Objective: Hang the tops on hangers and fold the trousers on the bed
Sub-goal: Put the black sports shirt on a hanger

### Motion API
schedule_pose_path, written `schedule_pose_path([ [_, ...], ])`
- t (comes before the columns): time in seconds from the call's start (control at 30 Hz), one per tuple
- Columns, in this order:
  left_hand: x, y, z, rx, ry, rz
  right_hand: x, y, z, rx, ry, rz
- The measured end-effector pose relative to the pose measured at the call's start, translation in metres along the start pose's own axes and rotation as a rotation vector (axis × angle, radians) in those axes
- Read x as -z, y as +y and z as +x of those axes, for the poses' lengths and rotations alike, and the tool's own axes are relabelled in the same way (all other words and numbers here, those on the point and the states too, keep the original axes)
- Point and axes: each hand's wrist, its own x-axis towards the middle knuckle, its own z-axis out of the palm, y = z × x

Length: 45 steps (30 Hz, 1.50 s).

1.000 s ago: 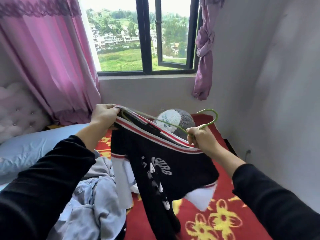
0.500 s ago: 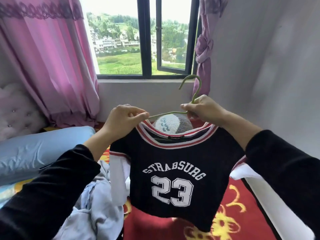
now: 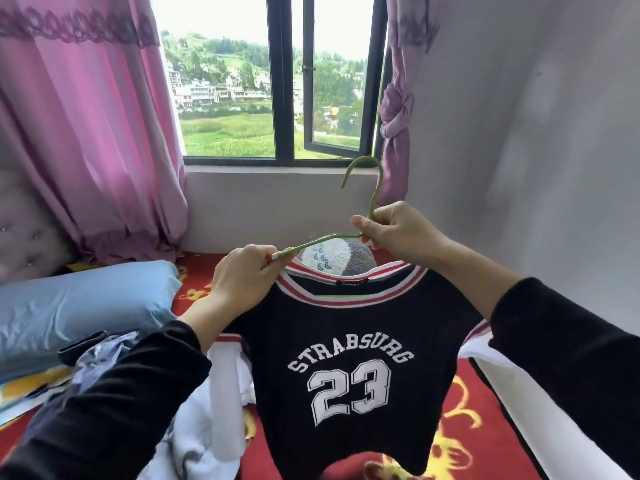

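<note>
both arms reach forward in black sleeves, forearms bare, raised above the bed [image 3: 460, 410]. the left hand [image 3: 242, 275], knuckles up, pinches the left end of the green hanger [image 3: 318, 241] together with the striped collar of the black top [image 3: 346, 327]. the right hand [image 3: 398, 233], held higher and farther, curls its fingers round the hanger at the base of the upright hook. the top hangs between the hands, front facing the camera, over the red bed cover. a clothes pile [image 3: 207, 427] lies near left, just beside a blue pillow [image 3: 86, 306].
</note>
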Motion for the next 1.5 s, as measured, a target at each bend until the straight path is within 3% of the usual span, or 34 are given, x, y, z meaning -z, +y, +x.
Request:
schedule_pose_path([
  [0.3,0.052,-0.018,-0.019,0.023,0.146,0.016,0.004,0.03,-0.041,0.114,0.081,-0.138],
  [0.47,0.088,-0.015,-0.058,0.058,0.186,0.01,-0.006,-0.011,-0.046,0.231,0.082,-0.125],
  [0.57,0.117,-0.011,-0.088,0.12,0.233,0.032,-0.021,-0.06,-0.051,0.366,0.067,-0.162],
  [0.7,0.163,-0.007,-0.148,0.206,0.288,0.104,-0.054,-0.136,-0.065,0.452,-0.047,0.003],
  [0.8,0.21,-0.008,-0.207,0.302,0.299,0.159,-0.075,-0.195,-0.083,0.487,-0.226,0.108],
  [0.97,0.287,-0.015,-0.299,0.446,0.236,0.136,-0.12,-0.286,-0.115,0.629,-0.532,0.088],
  [1.23,0.425,-0.041,-0.496,0.889,0.348,0.316,-0.222,-0.469,-0.23,0.98,-0.925,0.084],
  [1.33,0.485,-0.047,-0.573,0.964,0.343,0.343,-0.269,-0.536,-0.277,1.07,-0.958,0.03],
  [1.5,0.569,-0.05,-0.691,1.009,0.486,0.342,-0.336,-0.646,-0.356,1.153,-0.969,0.021],
])
